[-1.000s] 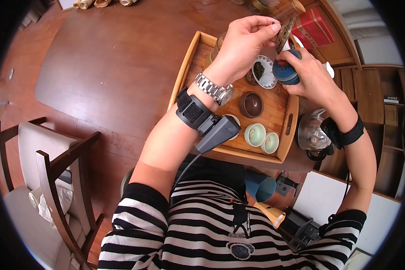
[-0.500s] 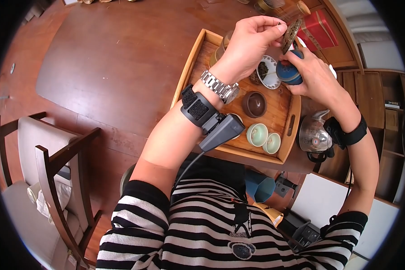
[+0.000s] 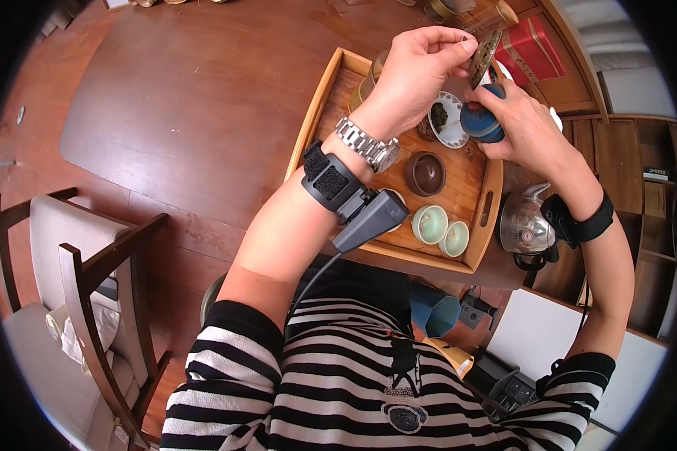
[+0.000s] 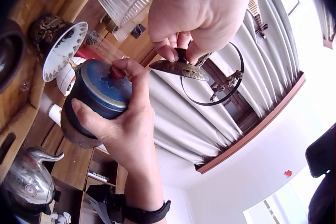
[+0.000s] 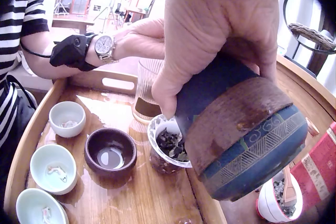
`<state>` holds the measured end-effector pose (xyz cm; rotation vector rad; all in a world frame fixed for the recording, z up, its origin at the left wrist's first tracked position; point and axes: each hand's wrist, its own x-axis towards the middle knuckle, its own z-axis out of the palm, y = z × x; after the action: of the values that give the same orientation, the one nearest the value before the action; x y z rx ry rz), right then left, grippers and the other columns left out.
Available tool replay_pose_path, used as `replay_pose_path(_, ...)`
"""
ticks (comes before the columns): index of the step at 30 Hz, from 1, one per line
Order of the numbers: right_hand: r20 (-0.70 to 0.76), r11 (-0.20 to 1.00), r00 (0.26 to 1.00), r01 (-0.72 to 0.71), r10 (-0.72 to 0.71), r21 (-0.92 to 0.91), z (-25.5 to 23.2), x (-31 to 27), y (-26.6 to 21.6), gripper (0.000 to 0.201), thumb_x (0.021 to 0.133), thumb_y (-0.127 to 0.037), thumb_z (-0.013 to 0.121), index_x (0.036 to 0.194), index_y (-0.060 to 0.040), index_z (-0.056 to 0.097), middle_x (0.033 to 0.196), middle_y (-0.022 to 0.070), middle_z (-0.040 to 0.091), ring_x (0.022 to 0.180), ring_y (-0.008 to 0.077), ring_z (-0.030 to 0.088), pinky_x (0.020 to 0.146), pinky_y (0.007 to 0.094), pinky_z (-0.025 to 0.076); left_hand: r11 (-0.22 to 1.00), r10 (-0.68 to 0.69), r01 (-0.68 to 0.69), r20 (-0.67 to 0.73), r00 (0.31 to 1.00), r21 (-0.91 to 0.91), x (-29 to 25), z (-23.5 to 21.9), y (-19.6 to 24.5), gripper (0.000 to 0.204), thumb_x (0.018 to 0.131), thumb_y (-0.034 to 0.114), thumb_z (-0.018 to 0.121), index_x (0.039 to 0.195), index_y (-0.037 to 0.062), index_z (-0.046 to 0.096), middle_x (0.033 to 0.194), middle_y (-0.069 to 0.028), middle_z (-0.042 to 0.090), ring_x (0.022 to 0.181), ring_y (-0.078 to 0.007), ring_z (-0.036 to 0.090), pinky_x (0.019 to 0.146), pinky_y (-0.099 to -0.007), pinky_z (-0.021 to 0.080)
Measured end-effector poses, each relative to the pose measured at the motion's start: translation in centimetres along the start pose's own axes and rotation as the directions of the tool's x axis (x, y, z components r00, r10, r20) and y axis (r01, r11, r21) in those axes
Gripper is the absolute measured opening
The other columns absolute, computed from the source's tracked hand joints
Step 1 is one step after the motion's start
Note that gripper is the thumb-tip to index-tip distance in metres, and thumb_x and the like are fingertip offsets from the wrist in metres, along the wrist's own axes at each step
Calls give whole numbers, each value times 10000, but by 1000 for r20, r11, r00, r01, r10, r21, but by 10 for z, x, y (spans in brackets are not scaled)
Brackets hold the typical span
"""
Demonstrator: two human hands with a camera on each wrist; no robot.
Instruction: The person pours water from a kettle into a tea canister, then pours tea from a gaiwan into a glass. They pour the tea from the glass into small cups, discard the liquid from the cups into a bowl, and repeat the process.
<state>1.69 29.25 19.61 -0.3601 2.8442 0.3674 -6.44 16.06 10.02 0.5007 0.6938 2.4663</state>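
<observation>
My left hand (image 3: 429,66) pinches the knob of a dark patterned bowl lid (image 4: 178,70) and holds it up on edge beyond the tray. My right hand (image 3: 530,124) grips a blue teapot (image 5: 247,129) with a brown band, its forefinger on the red lid knob (image 4: 116,71). The teapot is tilted beside a lidless tea bowl (image 3: 451,131), white inside with a patterned rim. Dark tea leaves (image 5: 170,142) lie in this bowl, which stands on the wooden tray (image 3: 323,90).
On the tray stand a brown cup (image 3: 425,174), pale green cups (image 3: 429,225) and a ribbed glass pitcher (image 5: 147,95). A steel kettle (image 3: 525,222) sits right of the tray. Beyond are a red box (image 3: 532,51) and a white container (image 5: 281,200) of leaves.
The head view has shifted slightly, so the scene sits a little further right. My hands keep nearly the same pose, still holding the lid and the teapot.
</observation>
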Motion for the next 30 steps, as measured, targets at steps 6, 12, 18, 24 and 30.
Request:
replay_pose_path(6,15,1000,1000,-7,7,11,-1,0,1,641,537,-96,728,1104,-185,443,848,163,479,826,346,552,636,421,492,1000,6,-6,5,1000,-6,1,-1,-1,197,844,105,584,991,-25,586,907,-56,593,789,-106,510,731,-238,425)
replay_pose_path(12,3,1000,1000,-4,4,-4,-1,0,1,646,534,-102,731,1107,-188,444,843,160,482,820,345,552,626,421,488,1000,0,0,-2,1000,-8,0,-1,0,198,847,100,578,997,-30,583,913,-61,591,791,-107,510,732,-239,428)
replay_pose_path(18,25,1000,1000,-16,17,-13,-1,1,2,648,533,-111,732,1109,-184,444,839,161,486,813,344,552,618,421,486,1000,-3,3,-3,1000,-9,0,0,0,200,849,96,575,1002,-32,582,924,-67,590,794,-108,512,738,-243,432)
replay_pose_path(24,36,1000,999,-18,19,-21,-1,1,2,650,533,-113,732,1112,-185,444,842,161,485,812,340,554,619,419,488,1000,1,-1,1,1000,-5,0,0,0,197,846,96,578,998,-30,584,922,-66,593,793,-106,515,733,-239,431)
replay_pose_path(30,24,1000,1000,-7,8,-26,-2,2,0,647,536,-114,731,1112,-192,446,849,163,482,822,340,554,624,416,492,1000,12,-12,0,1000,-8,1,-1,-1,193,840,99,587,990,-22,590,907,-59,598,789,-102,516,721,-234,427)
